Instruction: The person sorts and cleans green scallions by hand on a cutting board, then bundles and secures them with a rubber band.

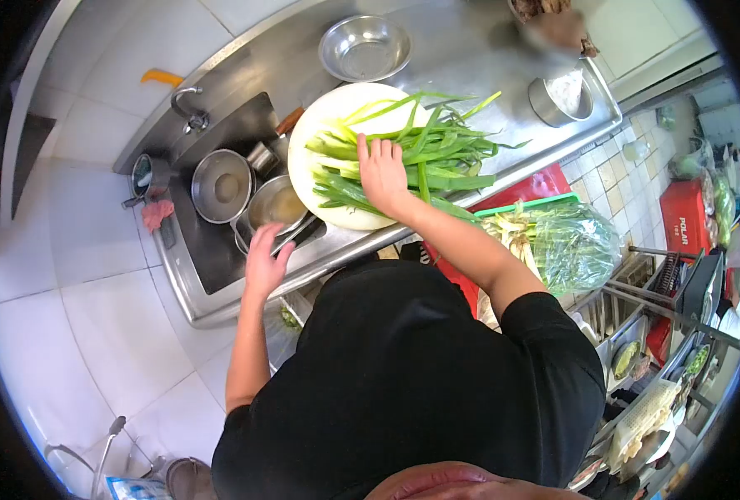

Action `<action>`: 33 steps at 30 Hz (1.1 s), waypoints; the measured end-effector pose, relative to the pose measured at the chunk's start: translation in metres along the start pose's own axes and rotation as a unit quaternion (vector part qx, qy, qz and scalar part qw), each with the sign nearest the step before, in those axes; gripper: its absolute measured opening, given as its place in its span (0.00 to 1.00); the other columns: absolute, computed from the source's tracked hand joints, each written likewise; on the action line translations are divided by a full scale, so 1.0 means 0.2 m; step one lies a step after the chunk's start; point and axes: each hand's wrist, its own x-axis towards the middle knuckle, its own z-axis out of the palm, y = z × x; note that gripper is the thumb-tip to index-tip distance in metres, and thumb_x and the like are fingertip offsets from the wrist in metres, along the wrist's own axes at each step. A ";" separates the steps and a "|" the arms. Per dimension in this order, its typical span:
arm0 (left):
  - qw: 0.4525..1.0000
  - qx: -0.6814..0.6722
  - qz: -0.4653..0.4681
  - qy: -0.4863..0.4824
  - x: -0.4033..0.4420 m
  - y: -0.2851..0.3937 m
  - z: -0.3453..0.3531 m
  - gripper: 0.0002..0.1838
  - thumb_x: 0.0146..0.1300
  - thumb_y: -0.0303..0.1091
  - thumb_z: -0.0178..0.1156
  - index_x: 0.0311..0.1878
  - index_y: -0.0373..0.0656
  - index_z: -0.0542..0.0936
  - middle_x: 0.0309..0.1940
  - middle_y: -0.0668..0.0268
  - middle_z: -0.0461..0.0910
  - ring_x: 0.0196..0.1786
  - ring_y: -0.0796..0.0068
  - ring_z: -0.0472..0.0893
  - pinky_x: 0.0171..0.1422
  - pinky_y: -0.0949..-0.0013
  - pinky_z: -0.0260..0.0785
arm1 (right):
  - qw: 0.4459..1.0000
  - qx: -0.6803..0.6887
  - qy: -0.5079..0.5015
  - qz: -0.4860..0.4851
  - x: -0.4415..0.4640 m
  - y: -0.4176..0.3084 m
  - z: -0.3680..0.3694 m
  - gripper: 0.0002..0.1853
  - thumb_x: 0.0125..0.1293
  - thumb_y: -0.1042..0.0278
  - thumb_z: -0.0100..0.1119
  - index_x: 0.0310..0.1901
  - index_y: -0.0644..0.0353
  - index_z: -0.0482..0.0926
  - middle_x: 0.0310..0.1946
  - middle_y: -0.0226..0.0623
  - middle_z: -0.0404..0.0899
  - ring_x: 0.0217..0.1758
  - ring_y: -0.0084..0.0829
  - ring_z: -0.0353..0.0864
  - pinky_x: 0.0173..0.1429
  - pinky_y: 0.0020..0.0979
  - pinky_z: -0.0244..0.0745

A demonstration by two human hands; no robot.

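Note:
A bunch of green onions is spread across a round white cutting board, their leaves hanging past its right side. My right hand rests on top of the bunch, fingers stretched out rather than wrapped round it. At the front edge of the sink, my left hand is open and holds nothing, its fingers apart near a metal pot. A steel bowl sits beside that pot in the sink. A brown wooden handle shows at the board's left edge.
A steel basin stands behind the board. On the right of the counter is a metal bowl with something white. More green onions in a plastic bag lie in a crate below. The faucet rises behind the sink.

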 end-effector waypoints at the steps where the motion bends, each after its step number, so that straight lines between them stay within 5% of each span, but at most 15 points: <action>1: 0.999 0.009 0.049 0.017 0.10 0.05 0.02 0.26 0.63 0.37 0.71 0.62 0.40 0.79 0.63 0.51 0.78 0.66 0.47 0.75 0.72 0.54 0.68 | 1.000 -0.004 0.001 0.003 -0.05 -0.01 -0.03 0.38 0.63 0.65 0.58 0.76 0.66 0.63 0.57 0.50 0.77 0.62 0.47 0.73 0.66 0.48 0.66; 3: 0.989 0.029 0.138 0.037 0.30 0.19 0.05 0.30 0.60 0.39 0.73 0.64 0.42 0.78 0.69 0.51 0.71 0.71 0.46 0.70 0.74 0.50 0.65 | 0.997 0.000 0.070 -0.025 -0.15 -0.03 -0.07 0.45 0.61 0.61 0.65 0.78 0.67 0.58 0.65 0.57 0.71 0.68 0.52 0.70 0.69 0.49 0.65; 4: 0.982 0.046 0.182 0.035 0.39 0.28 0.05 0.33 0.59 0.42 0.74 0.66 0.42 0.77 0.72 0.51 0.68 0.73 0.45 0.68 0.76 0.47 0.63 | 0.997 0.066 -0.026 -0.012 -0.20 -0.05 -0.19 0.56 0.56 0.53 0.73 0.79 0.68 0.52 0.73 0.63 0.61 0.75 0.58 0.63 0.75 0.53 0.62; 6: 0.971 0.058 0.230 0.032 0.56 0.38 0.10 0.36 0.57 0.45 0.76 0.68 0.42 0.76 0.74 0.51 0.66 0.75 0.44 0.65 0.77 0.44 0.61 | 0.996 0.087 -0.030 -0.011 -0.27 -0.06 -0.19 0.60 0.54 0.50 0.76 0.80 0.68 0.50 0.75 0.64 0.59 0.77 0.60 0.60 0.77 0.55 0.59; 8: 0.947 0.083 0.311 -0.005 0.74 0.41 0.19 0.43 0.59 0.59 0.71 0.72 0.42 0.72 0.78 0.51 0.62 0.79 0.45 0.60 0.82 0.40 0.52 | 0.992 0.118 -0.043 -0.016 -0.33 -0.07 -0.21 0.62 0.53 0.45 0.77 0.79 0.70 0.50 0.78 0.65 0.53 0.80 0.63 0.55 0.80 0.58 0.55; 12: 0.939 0.165 0.284 -0.102 0.93 0.37 0.43 0.50 0.64 0.74 0.57 0.78 0.45 0.66 0.79 0.53 0.61 0.84 0.49 0.53 0.87 0.39 0.37 | 0.980 0.189 -0.051 0.032 -0.40 0.00 -0.20 0.64 0.50 0.41 0.79 0.79 0.68 0.52 0.79 0.62 0.51 0.82 0.61 0.52 0.80 0.60 0.53; 15: 0.928 0.202 0.274 -0.153 0.91 0.33 0.52 0.48 0.64 0.72 0.58 0.77 0.47 0.67 0.78 0.54 0.63 0.84 0.50 0.54 0.87 0.39 0.38 | 0.989 0.134 -0.056 0.040 -0.45 0.06 -0.32 0.69 0.44 0.36 0.80 0.80 0.67 0.51 0.80 0.60 0.49 0.83 0.61 0.49 0.80 0.63 0.49; 19: 0.936 0.152 0.305 -0.093 0.94 0.26 0.57 0.39 0.65 0.64 0.62 0.71 0.48 0.74 0.73 0.56 0.70 0.80 0.49 0.61 0.85 0.39 0.44 | 0.996 0.048 -0.073 0.005 -0.54 0.08 -0.22 0.74 0.39 0.30 0.80 0.82 0.58 0.48 0.82 0.60 0.44 0.85 0.62 0.43 0.82 0.64 0.41; 21: 0.938 0.142 0.305 -0.080 0.95 0.26 0.58 0.36 0.65 0.62 0.63 0.69 0.48 0.76 0.71 0.56 0.72 0.78 0.49 0.63 0.84 0.39 0.47 | 0.998 0.035 -0.036 -0.039 -0.59 0.06 -0.07 0.65 0.45 0.30 0.77 0.80 0.55 0.56 0.79 0.56 0.53 0.83 0.58 0.50 0.82 0.63 0.43; 23: 0.938 0.133 0.309 -0.082 0.94 0.26 0.57 0.36 0.66 0.62 0.62 0.69 0.48 0.75 0.70 0.56 0.72 0.78 0.49 0.64 0.84 0.39 0.47 | 0.972 0.121 0.030 -0.199 -0.66 0.02 0.12 0.52 0.52 0.32 0.74 0.73 0.53 0.66 0.74 0.47 0.63 0.79 0.51 0.59 0.80 0.59 0.48; 24: 0.937 0.132 0.312 -0.079 0.94 0.25 0.57 0.37 0.66 0.63 0.62 0.69 0.49 0.75 0.70 0.56 0.73 0.78 0.49 0.64 0.84 0.39 0.47 | 0.978 0.129 0.008 -0.166 -0.64 -0.03 0.05 0.38 0.59 0.38 0.70 0.66 0.51 0.73 0.66 0.40 0.71 0.71 0.44 0.68 0.74 0.53 0.57; 27: 0.937 0.138 0.308 -0.087 0.94 0.24 0.57 0.36 0.68 0.64 0.59 0.70 0.48 0.74 0.71 0.55 0.72 0.78 0.49 0.64 0.84 0.39 0.47 | 0.984 0.106 -0.023 -0.143 -0.56 -0.10 0.13 0.31 0.64 0.47 0.66 0.65 0.52 0.73 0.62 0.39 0.72 0.66 0.42 0.70 0.70 0.48 0.62; 28: 0.938 0.140 0.306 -0.086 0.95 0.24 0.57 0.36 0.68 0.64 0.59 0.70 0.48 0.74 0.71 0.55 0.72 0.78 0.49 0.64 0.84 0.39 0.47 | 0.984 0.086 -0.009 -0.155 -0.53 -0.10 0.12 0.22 0.65 0.55 0.65 0.59 0.51 0.78 0.54 0.36 0.75 0.60 0.40 0.73 0.65 0.45 0.65; 31: 0.940 0.116 0.293 -0.128 0.97 0.22 0.52 0.40 0.67 0.65 0.59 0.73 0.47 0.72 0.74 0.54 0.69 0.81 0.49 0.60 0.85 0.40 0.45 | 0.974 0.131 -0.022 -0.181 -0.51 -0.05 0.06 0.16 0.62 0.59 0.66 0.51 0.51 0.83 0.49 0.34 0.78 0.58 0.39 0.74 0.64 0.44 0.66; 33: 0.927 0.083 0.296 -0.216 1.00 0.21 0.46 0.54 0.55 0.72 0.67 0.79 0.50 0.65 0.80 0.53 0.60 0.84 0.49 0.52 0.86 0.38 0.42 | 0.972 0.139 -0.022 -0.186 -0.52 0.02 0.08 0.13 0.59 0.63 0.65 0.46 0.51 0.85 0.45 0.33 0.80 0.55 0.38 0.77 0.63 0.43 0.67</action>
